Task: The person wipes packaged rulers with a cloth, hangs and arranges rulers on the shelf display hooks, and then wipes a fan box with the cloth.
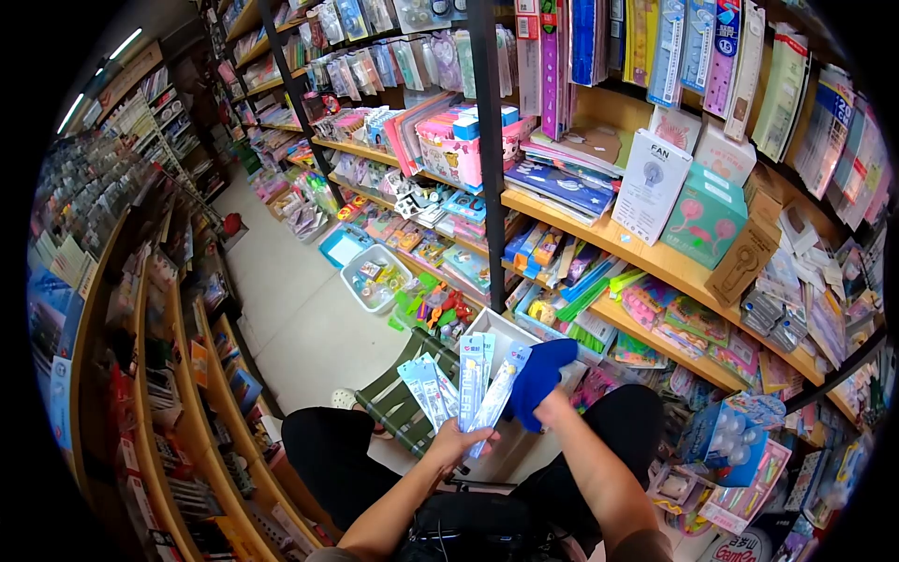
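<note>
My left hand (459, 442) is closed round the lower ends of several ruler packs (476, 375), which fan upward in pale blue and white wrappers. Just to their right is my right hand (554, 408), with a blue cloth (541, 379) at its fingers; the cloth covers most of them. Under the packs and to their left stands a dark green slatted stool (403, 375). Behind the packs and the cloth, a white box (501, 330) is partly hidden.
Wooden shelves (581, 225) with stationery and boxed goods rise ahead and right. A white bin (375, 279) of small items sits on the floor beside a blue tray (345, 245). Curved wooden racks (192, 412) line the left. Boxed goods (726, 440) are stacked at lower right.
</note>
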`<state>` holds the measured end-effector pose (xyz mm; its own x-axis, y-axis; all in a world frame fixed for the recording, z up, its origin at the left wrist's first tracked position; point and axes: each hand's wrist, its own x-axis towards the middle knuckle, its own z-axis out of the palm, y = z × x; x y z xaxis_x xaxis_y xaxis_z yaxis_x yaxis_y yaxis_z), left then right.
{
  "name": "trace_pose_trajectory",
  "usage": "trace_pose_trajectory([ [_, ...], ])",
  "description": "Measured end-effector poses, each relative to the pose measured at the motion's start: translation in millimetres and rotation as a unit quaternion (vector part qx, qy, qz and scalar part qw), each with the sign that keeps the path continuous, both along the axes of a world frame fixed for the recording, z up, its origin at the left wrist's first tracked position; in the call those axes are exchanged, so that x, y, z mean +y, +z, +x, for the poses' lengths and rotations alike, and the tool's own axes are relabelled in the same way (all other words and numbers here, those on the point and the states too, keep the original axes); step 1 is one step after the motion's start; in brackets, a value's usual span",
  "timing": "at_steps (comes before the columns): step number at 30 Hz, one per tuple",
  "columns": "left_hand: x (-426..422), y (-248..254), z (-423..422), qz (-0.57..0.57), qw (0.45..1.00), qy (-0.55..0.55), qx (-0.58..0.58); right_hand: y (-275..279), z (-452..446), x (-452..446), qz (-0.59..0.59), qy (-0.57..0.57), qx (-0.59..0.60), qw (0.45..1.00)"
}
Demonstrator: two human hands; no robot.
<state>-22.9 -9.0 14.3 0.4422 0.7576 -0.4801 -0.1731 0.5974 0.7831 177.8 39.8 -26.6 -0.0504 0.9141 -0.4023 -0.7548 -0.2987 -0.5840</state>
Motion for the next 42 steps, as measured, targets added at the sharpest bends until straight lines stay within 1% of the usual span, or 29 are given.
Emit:
trace_pose_trajectory([
  [1,0.1,1.9,4.0,0.004,1.0,0.001,0.012,-20.9,-17.7,-5.7,0.025,0.021,-0.099,0.995],
  [2,-0.2,5.0,8.5,0.008,1.0,0.003,0.024,12.7,-33.9,-21.9,0.014,0.039,-0.215,0.976],
  [3,0.3,6.9,9.9,0.013,0.999,0.005,0.038,19.0,-40.5,-25.0,0.004,0.035,-0.21,0.977],
  [4,0.1,3.2,8.8,0.007,0.999,0.026,0.02,20.8,-43.5,-26.5,-0.006,0.031,-0.205,0.978],
  [5,0.0,-3.9,7.0,0.001,0.999,0.047,0.001,-4.1,-38.2,-19.8,-0.03,0.031,-0.185,0.982],
  [6,0.4,-7.6,5.6,-0.005,0.998,0.066,-0.016,5.4,-35.8,-16.3,-0.044,0.002,-0.167,0.985],
  [8,5.7,-4.8,2.6,0.016,0.99,0.135,0.021,26.6,-23.7,-6.7,-0.014,-0.009,-0.074,0.997],
  [9,11.0,-5.3,-1.4,0.035,0.986,0.16,0.034,22.3,-19.2,-0.8,-0.033,-0.019,-0.041,0.998],
  [11,19.1,-3.9,-5.5,0.068,0.976,0.193,0.07,12.5,-20.4,-2.7,-0.015,-0.007,-0.085,0.996],
  [12,23.6,-0.6,-4.3,0.082,0.977,0.181,0.078,16.1,-23.9,-3.5,-0.006,0.0,-0.107,0.994],
  [13,27.7,2.4,-1.4,0.097,0.977,0.169,0.086,5.9,-28.6,-4.6,0.009,0.043,-0.193,0.98],
  [15,34.4,7.1,9.0,0.109,0.978,0.151,0.096,-0.9,-40.6,-11.6,0.054,0.119,-0.238,0.962],
  [16,37.0,7.9,14.7,0.108,0.978,0.146,0.099,21.6,-47.3,-20.7,0.078,0.144,-0.269,0.949],
  [17,40.4,2.3,15.3,0.09,0.978,0.155,0.108,40.1,-48.7,-23.6,0.064,0.182,-0.23,0.954],
  [18,44.6,-2.4,15.7,0.072,0.977,0.164,0.117,39.7,-47.5,-22.8,0.086,0.206,-0.217,0.95],
  [20,48.5,-9.4,13.5,0.033,0.978,0.189,0.087,34.6,-43.7,-20.4,0.129,0.251,-0.191,0.94],
  [21,49.5,-11.5,12.6,0.012,0.977,0.2,0.072,26.6,-44.8,-21.4,0.117,0.253,-0.219,0.935],
  [24,52.5,-16.2,4.2,0.039,0.96,0.252,0.117,-0.3,-47.8,-25.9,0.107,0.258,-0.266,0.923],
  [26,67.0,-30.4,-15.8,0.045,0.941,0.323,0.089,-17.0,-44.9,-27.7,0.101,0.35,-0.31,0.878],
  [28,75.2,-26.8,-35.6,0.03,0.927,0.357,0.114,3.6,-46.1,-36.7,0.064,0.343,-0.277,0.895],
  [30,84.6,-42.1,-58.9,0.047,0.909,0.39,0.137,5.2,-45.2,-35.5,0.077,0.394,-0.294,0.867],
  [31,85.9,-40.7,-67.7,0.057,0.899,0.408,0.147,4.6,-44.1,-35.9,0.082,0.418,-0.302,0.853],
  [32,89.8,-53.9,-79.9,0.063,0.898,0.409,0.151,-0.5,-43.3,-36.3,0.069,0.424,-0.305,0.85],
  [34,87.1,-69.4,-96.9,0.057,0.917,0.338,0.205,-10.5,-44.6,-35.0,0.043,0.438,-0.312,0.842],
  [37,77.7,-87.8,-101.1,0.078,0.905,0.306,0.286,-4.7,-43.6,-34.0,0.041,0.373,-0.263,0.889],
  [38,77.7,-92.6,-101.0,0.071,0.897,0.332,0.283,-0.9,-42.8,-33.0,0.026,0.359,-0.242,0.901],
  [40,71.4,-85.4,-94.0,0.055,0.881,0.382,0.274,10.0,-41.6,-31.4,-0.007,0.329,-0.201,0.923],
  [41,69.2,-80.2,-94.2,0.035,0.877,0.38,0.292,-0.4,-40.6,-29.5,-0.025,0.323,-0.16,0.932],
  [42,68.2,-82.3,-94.4,0.046,0.885,0.383,0.262,-18.8,-39.7,-25.9,-0.043,0.318,-0.118,0.94],
])
